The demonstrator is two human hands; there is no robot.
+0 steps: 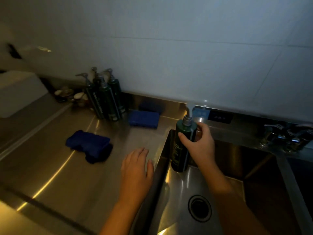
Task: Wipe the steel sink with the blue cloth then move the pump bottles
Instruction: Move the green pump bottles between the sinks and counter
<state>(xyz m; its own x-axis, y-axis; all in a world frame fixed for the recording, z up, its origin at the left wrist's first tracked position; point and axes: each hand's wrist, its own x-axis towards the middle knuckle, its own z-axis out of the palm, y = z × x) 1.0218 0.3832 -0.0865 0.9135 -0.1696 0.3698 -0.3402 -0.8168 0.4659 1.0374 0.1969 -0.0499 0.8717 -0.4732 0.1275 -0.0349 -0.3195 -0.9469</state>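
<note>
Dim steel counter (50, 167) runs left of the sink (237, 160), under a tiled wall. Over the sink's rear left corner, the right hand (199, 145) grasps a dark green pump bottle (182, 141), upright. The left hand (135, 168) is released, fingers straight, just left of the sink's rim. Farther left of the sink lies the crumpled blue cloth (89, 146). Four more pump bottles (106, 99) stand back-left of the sink against the wall.

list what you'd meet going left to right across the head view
white box → cluster of pump bottles → folded blue pad → single pump bottle held by the right hand → chrome fittings
</note>
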